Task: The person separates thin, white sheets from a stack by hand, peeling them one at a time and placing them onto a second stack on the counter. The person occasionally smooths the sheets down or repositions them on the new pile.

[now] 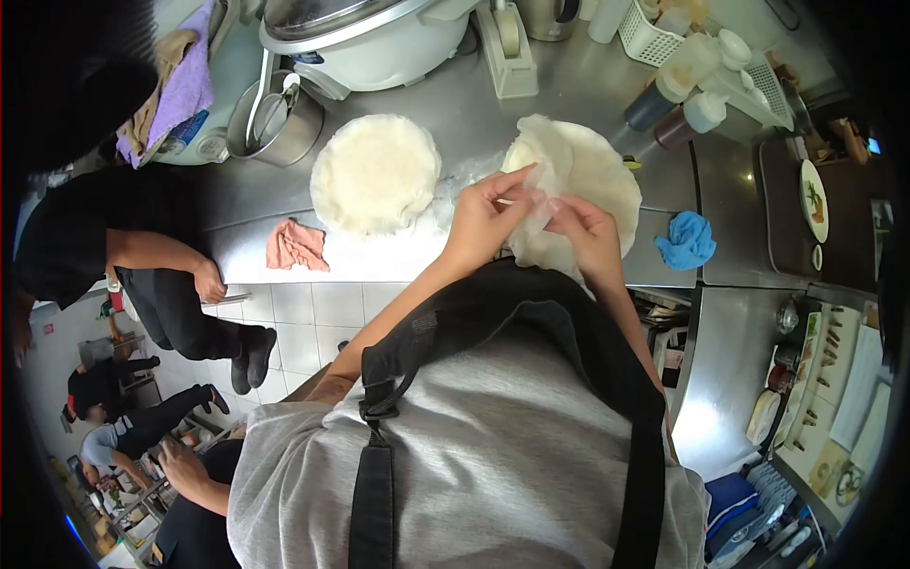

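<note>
My left hand [483,220] and my right hand [591,237] are close together, both closed in a pinch on a thin, translucent dough wrapper [548,178]. Its edge is lifted and bunched between my fingertips. Beneath it lies a round stack of pale dough wrappers [607,156], whose front part is partly hidden by my hands and the apron. A second round stack of wrappers [376,174] sits to the left, apart from my hands, with its edges uneven and ruffled.
A rice cooker [379,47], a metal pot with utensils [284,123] and a tape dispenser [510,57] stand at the back. Sauce bottles [692,116] are at right. A pink cloth [297,247] and a blue cloth [685,241] lie near the edge. Other people stand at left.
</note>
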Motion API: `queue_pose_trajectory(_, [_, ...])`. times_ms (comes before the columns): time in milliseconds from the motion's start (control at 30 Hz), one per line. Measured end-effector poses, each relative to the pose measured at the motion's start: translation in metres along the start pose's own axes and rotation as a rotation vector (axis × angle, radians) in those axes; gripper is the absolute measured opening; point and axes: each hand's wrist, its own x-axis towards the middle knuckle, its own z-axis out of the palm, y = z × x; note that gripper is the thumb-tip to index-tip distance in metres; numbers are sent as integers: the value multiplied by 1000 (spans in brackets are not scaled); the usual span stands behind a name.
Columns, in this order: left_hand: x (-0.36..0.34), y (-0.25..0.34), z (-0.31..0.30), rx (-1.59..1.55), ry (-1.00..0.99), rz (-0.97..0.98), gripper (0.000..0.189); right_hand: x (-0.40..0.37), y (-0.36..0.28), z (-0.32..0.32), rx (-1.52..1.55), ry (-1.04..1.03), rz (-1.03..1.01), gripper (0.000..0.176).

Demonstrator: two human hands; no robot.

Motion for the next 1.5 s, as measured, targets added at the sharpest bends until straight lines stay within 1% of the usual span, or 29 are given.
queue_pose_trajectory(67, [8,-16,-11,92,131,-82,30,3,2,-5,-197,69,-20,24])
queue_pose_trajectory(100, [12,-22,-18,138,198,-123,27,6,6,-10,-150,122,-39,23])
queue_pose_trajectory(167, [16,-23,-30,-55,275,-177,23,14,16,-26,-53,231,-79,21])
queue_pose_trajectory(233, [18,-20,-37,-258,352,-218,22,14,26,-43,-63,259,-8,17])
queue_pose_trajectory(267, [17,-23,-43,-250,270,-264,27,14,31,-48,-67,270,28,16])
queue_pose_trajectory(367, [27,-46,-49,136,93,-142,41,13,42,-57,-246,148,4,11])
queue_pose_trajectory(400, [31,-47,-42,250,143,-13,58,13,40,-54,-279,118,-37,10])
queue_pose_trajectory(467, [46,-35,-24,397,184,151,60,11,37,-45,-342,55,-118,10])
queue_pose_trajectory(500, [53,-30,-18,470,205,233,62,12,40,-45,-359,30,-107,13])
queue_pose_trajectory(567, [71,-30,-12,507,80,100,57,17,46,-46,-393,-19,-91,20])
queue_pose_trajectory(600, [76,-28,-10,523,14,35,54,18,43,-44,-377,-1,-113,24])
queue_pose_trajectory(667, [77,-26,-3,478,35,69,44,21,40,-35,-343,49,-158,32])
queue_pose_trajectory(767, [67,-31,4,413,43,106,31,19,5,-12,-465,223,-365,44])
queue_pose_trajectory(833, [60,-29,7,367,41,127,25,25,-7,-4,-642,334,-532,44])
queue_pose_trajectory(900, [53,-23,10,317,32,140,23,31,-7,-3,-672,367,-559,40])
queue_pose_trajectory(967, [49,-11,9,315,11,64,26,35,3,-2,-556,325,-451,35])
queue_pose_trajectory(1000, [49,-5,8,314,3,28,28,34,1,-1,-542,314,-334,31])
queue_pose_trajectory(1067, [49,1,4,320,32,32,28,31,-5,-1,-515,289,-103,26])
queue_pose_trajectory(1100, [50,2,0,322,47,34,29,33,-4,-3,-499,329,-134,25])
queue_pose_trajectory(1200, [56,1,-21,390,186,2,30,37,3,-23,-472,475,-227,26])
queue_pose_trajectory(1267, [62,-10,-47,317,242,-41,31,40,4,-50,-481,601,-293,27])
queue_pose_trajectory(1300, [63,-14,-58,281,269,-63,32,39,7,-66,-485,617,-261,28])
queue_pose_trajectory(1367, [63,-13,-70,156,259,-139,32,37,13,-97,-493,648,-195,30])
queue_pose_trajectory(1400, [62,-13,-73,94,257,-177,33,37,16,-106,-456,653,-207,30])
queue_pose_trajectory(1467, [60,-17,-66,-24,261,-165,31,35,23,-120,-383,661,-231,31])
queue_pose_trajectory(1500, [58,-21,-63,-84,261,-160,29,33,29,-125,-354,662,-211,30])
